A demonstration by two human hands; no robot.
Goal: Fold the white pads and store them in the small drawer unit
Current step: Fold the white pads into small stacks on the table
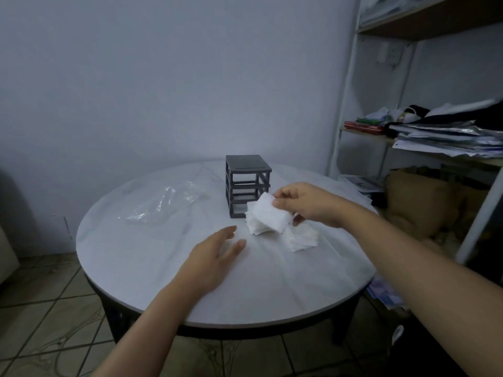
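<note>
A small dark grey drawer unit [246, 183] stands upright near the far middle of the round white table [168, 289]; its slots look open, with no drawers visible in them. My right hand [307, 204] pinches a white pad [268, 213] and holds it lifted just in front of the unit's lower right corner. Under it lies a pile of white pads [254, 227], and a second small pile [302, 239] sits to the right. My left hand [215, 258] hovers low over the table, fingers straight and spread, left of the pads and holding nothing.
A crumpled clear plastic bag [166, 204] lies on the table left of the drawer unit. A white metal shelf rack [345, 104] loaded with papers and clothes stands close on the right. Tiled floor shows beyond the table's front edge.
</note>
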